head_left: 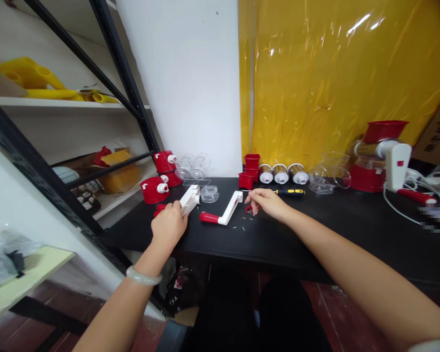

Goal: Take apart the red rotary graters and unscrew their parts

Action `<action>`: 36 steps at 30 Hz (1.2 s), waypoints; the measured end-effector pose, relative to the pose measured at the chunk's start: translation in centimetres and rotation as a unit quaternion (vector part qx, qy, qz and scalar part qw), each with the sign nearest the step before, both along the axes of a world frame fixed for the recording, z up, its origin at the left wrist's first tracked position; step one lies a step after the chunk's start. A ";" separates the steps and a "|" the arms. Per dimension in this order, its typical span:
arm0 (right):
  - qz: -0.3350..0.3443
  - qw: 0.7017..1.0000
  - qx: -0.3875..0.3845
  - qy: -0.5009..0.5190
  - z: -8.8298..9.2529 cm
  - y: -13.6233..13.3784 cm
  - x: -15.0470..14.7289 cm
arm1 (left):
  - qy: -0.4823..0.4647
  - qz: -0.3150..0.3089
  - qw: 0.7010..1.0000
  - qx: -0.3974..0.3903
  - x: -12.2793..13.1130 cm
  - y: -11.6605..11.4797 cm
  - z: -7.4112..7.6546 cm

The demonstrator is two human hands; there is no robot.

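My left hand (169, 226) is closed around a white crank handle (189, 199), whose red grip shows beside the fingers. A second crank handle (231, 208), white with a red grip, lies on the black table between my hands. My right hand (267, 204) is over the table to its right, fingers curled together. Right at the fingertips is a small red piece (248, 209); whether they grip it or something smaller is hidden. Several small screws (243, 228) lie just below. Behind my right hand lies a screwdriver (290, 192) with a yellow and black handle.
Red bases (156, 190) and clear plastic parts (209, 194) stand at the back left. Red hoppers (246, 180) and metal drums (280, 173) line the back. An assembled rotary grater (370, 166) and white cables (412, 178) are at right. A black-framed shelf (132, 98) borders the left.
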State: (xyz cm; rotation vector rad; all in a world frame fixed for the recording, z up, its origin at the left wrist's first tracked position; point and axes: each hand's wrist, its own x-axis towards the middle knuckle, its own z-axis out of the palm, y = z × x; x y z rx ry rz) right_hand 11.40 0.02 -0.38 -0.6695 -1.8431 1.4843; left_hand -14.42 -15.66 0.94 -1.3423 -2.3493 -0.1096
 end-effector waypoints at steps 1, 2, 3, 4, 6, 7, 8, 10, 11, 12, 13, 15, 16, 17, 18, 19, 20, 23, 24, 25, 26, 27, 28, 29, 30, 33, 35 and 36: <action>0.000 1.000 0.001 -0.001 0.0 0.0 0.0 | 0.008 -0.004 1.000 0.009 0.1 -0.1 0.0; 0.000 1.000 0.002 -0.002 0.1 0.0 0.0 | 0.014 -0.007 1.000 0.017 0.2 -0.2 0.1; -0.001 1.000 0.002 -0.002 0.1 -0.1 0.0 | 0.018 -0.010 1.000 0.022 0.2 -0.2 0.1; -0.001 1.000 0.003 -0.002 0.1 -0.1 0.0 | 0.019 -0.014 0.999 0.025 0.2 -0.3 0.2; 0.000 1.000 0.002 0.001 0.1 0.0 0.0 | 0.012 -0.020 0.999 0.028 0.3 -0.4 0.4; 0.001 1.000 0.002 0.003 0.0 0.0 0.0 | 0.007 -0.026 0.999 0.033 0.4 -0.4 0.5; 0.001 1.000 0.003 0.004 0.0 0.1 0.0 | 0.002 -0.034 0.999 0.041 0.5 -0.4 0.6; -0.003 1.000 0.006 0.007 -0.1 0.2 0.0 | -0.022 -0.062 0.996 0.064 1.1 -0.3 1.0; -0.007 1.000 0.008 0.009 -0.1 0.3 0.0 | -0.043 -0.086 0.993 0.073 1.5 0.0 1.2; -0.012 1.000 0.009 0.011 -0.1 0.4 0.1 | -0.070 -0.116 0.988 0.075 2.1 0.3 1.5; -0.016 1.000 0.009 0.013 -0.1 0.5 0.1 | -0.100 -0.150 0.981 0.071 2.8 0.8 1.7; -0.022 1.000 0.009 0.017 0.0 0.7 0.3 | -0.134 -0.215 0.966 0.044 4.4 2.2 2.1; -0.025 0.999 0.008 0.019 0.0 0.8 0.3 | -0.134 -0.227 0.964 0.029 5.2 3.2 2.2; -0.028 0.999 0.007 0.019 0.0 0.9 0.4 | -0.128 -0.235 0.963 0.003 6.1 4.2 2.3; -0.030 0.999 0.007 0.020 0.0 0.9 0.4 | -0.123 -0.231 0.965 -0.021 6.9 5.3 2.4; -0.032 0.999 0.006 0.020 0.0 1.0 0.4 | -0.114 -0.228 0.966 -0.049 7.7 6.3 2.4; -0.034 0.999 0.006 0.020 0.0 1.1 0.4 | -0.101 -0.223 0.966 -0.080 8.3 7.3 2.4; -0.035 0.999 0.006 0.021 -0.1 1.4 0.3 | -0.087 -0.228 0.959 -0.141 9.4 9.6 2.8; -0.034 0.999 0.007 0.024 -0.2 1.5 0.3 | -0.089 -0.234 0.956 -0.150 9.5 10.1 3.1; -0.034 0.999 0.009 0.027 -0.2 1.6 0.3 | -0.094 -0.241 0.954 -0.153 9.4 10.5 3.5; -0.035 0.999 0.011 0.033 -0.2 1.7 0.3 | -0.099 -0.249 0.951 -0.156 9.2 10.9 4.0; -0.039 0.998 0.015 0.039 -0.1 1.8 0.3 | -0.105 -0.257 0.948 -0.157 9.0 11.2 4.5; -0.046 0.997 0.023 0.048 0.0 1.9 0.5 | -0.115 -0.266 0.945 -0.154 8.7 11.6 5.0; -0.059 0.996 0.038 0.060 0.2 1.9 0.6 | -0.133 -0.279 0.939 -0.148 8.4 12.0 5.5; -0.076 0.993 0.059 0.073 0.5 2.0 0.8 | -0.164 -0.297 0.930 -0.138 8.1 12.4 5.8; -0.140 0.971 0.158 0.108 2.1 2.3 1.6 | -0.319 -0.362 0.872 -0.082 7.7 13.8 5.9; -0.187 0.945 0.248 0.100 3.4 2.3 2.1 | -0.401 -0.391 0.828 -0.034 7.7 14.5 5.3; -0.210 0.925 0.305 0.081 4.1 2.3 2.3 | -0.432 -0.401 0.808 -0.015 7.7 14.7 4.9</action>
